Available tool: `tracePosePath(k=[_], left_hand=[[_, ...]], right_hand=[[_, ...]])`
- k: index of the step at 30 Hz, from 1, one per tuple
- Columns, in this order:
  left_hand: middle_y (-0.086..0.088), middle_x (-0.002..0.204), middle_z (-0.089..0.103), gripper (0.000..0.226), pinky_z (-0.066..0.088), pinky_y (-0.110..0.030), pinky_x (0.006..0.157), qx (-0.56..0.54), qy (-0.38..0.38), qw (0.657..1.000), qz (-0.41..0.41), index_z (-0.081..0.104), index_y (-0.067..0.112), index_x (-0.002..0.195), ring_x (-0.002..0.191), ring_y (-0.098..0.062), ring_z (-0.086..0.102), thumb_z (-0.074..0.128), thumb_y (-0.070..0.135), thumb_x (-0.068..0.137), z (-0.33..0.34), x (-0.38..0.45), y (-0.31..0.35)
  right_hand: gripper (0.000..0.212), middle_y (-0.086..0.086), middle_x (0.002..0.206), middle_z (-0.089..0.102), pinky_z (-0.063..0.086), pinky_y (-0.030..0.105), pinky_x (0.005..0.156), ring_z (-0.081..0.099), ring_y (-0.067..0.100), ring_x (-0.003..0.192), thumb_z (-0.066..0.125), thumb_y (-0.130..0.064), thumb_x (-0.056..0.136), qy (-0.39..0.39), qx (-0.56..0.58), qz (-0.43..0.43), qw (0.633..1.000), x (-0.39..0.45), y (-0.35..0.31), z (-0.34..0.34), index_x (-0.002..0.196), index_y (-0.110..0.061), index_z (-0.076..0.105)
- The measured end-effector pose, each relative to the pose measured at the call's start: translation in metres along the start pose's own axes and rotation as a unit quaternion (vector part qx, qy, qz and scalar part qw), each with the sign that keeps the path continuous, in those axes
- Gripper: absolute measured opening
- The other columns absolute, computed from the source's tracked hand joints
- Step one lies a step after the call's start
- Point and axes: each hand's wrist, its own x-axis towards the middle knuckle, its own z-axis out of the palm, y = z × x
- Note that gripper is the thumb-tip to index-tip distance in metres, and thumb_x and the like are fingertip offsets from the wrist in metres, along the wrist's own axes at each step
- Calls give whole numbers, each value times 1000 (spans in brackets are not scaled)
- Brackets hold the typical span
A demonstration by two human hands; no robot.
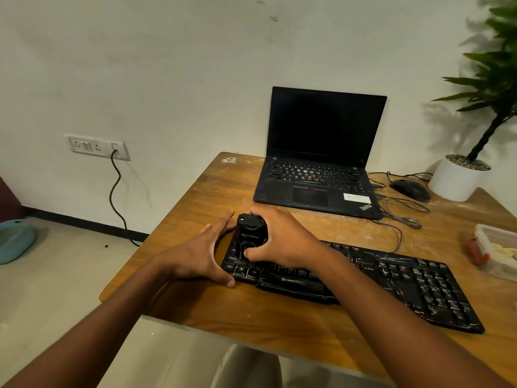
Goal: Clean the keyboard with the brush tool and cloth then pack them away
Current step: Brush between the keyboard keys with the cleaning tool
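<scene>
A dusty black keyboard (pixel 391 281) lies across the wooden table (pixel 223 191), streaked with white powder. Over its left end stands a black brush tool (pixel 249 233), a stubby upright block with a logo. My right hand (pixel 282 239) is wrapped around that tool from the right. My left hand (pixel 204 253) rests open at the keyboard's left edge, fingers spread and thumb on the front corner, touching the keyboard. No cloth shows in this view.
An open black laptop (pixel 319 163) stands behind the keyboard. A mouse (pixel 409 189) with cables and a white plant pot (pixel 456 177) sit at the back right. A clear plastic box (pixel 495 247) is at the right edge. The table's left edge drops off beside my left hand.
</scene>
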Motion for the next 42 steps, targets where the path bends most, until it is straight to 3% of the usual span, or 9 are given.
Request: tracePosePath(k=[5, 13, 20, 22, 27, 30, 33, 38, 42], left_hand=[[28, 163, 25, 156, 19, -54, 128, -5, -3, 1000, -10, -12, 58, 156, 159, -21, 12, 99, 60, 47, 0, -1, 1], [29, 160, 32, 151, 22, -57, 126, -16, -7, 1000, -4, -2, 56, 158, 158, -23, 17, 102, 56, 49, 0, 1, -2], [47, 144, 27, 157, 17, -52, 129, -14, -11, 1000, -13, -10, 55, 158, 159, -20, 11, 101, 57, 47, 0, 0, -1], [44, 147, 28, 157, 17, -53, 128, -14, -10, 1000, -12, -10, 57, 157, 159, -21, 10, 101, 58, 46, 0, 0, -2], [29, 161, 31, 151, 21, -56, 127, -17, -7, 1000, -7, -2, 55, 159, 158, -23, 16, 102, 56, 49, 0, 1, -1], [31, 160, 29, 153, 18, -55, 128, -18, -6, 1000, -10, -6, 55, 159, 159, -21, 13, 102, 55, 49, 0, 1, -1], [41, 150, 29, 156, 18, -52, 128, -23, -7, 1000, -12, -9, 55, 159, 158, -20, 13, 102, 53, 48, 0, 0, -1], [32, 158, 29, 155, 21, -51, 128, -20, -6, 1000, -10, -7, 57, 157, 157, -19, 17, 102, 55, 47, 0, -1, 1], [30, 157, 36, 151, 23, -54, 126, -25, -6, 1000, 4, 1, 52, 160, 156, -22, 22, 103, 54, 49, 0, 0, 2]], right_hand=[[44, -7, 94, 67, 61, 40, 71, 65, 13, 83, 89, -24, 69, -45, -81, 18, 996, -3, 3, -22, 100, -31, 59], [45, -9, 94, 67, 55, 20, 66, 66, 6, 82, 88, -18, 75, 43, 47, -16, 998, -3, -2, 7, 105, -33, 58], [49, -9, 99, 65, 62, 37, 71, 65, 12, 86, 91, -24, 69, -31, -53, 23, 998, -5, 2, -13, 105, -31, 59], [47, -9, 96, 65, 59, 34, 68, 64, 11, 84, 91, -24, 69, -26, -71, 18, 997, -5, 1, -16, 102, -30, 58], [45, -10, 95, 67, 60, 29, 70, 66, 8, 84, 88, -19, 74, 54, 33, -13, 998, -8, -4, 3, 106, -32, 58], [49, -12, 99, 66, 57, 22, 69, 65, 6, 87, 88, -19, 75, 41, 25, -18, 999, -8, -1, 11, 113, -31, 58], [48, -9, 100, 66, 62, 34, 72, 66, 11, 88, 89, -22, 73, 4, -19, 10, 1000, -8, 3, -2, 109, -30, 58], [44, -7, 94, 67, 60, 43, 74, 64, 15, 86, 89, -24, 70, -34, -79, 30, 996, -8, 0, -24, 100, -31, 59], [45, -6, 93, 69, 53, 22, 59, 68, 10, 79, 88, -17, 75, 24, 24, 9, 999, -3, -7, -12, 104, -33, 58]])
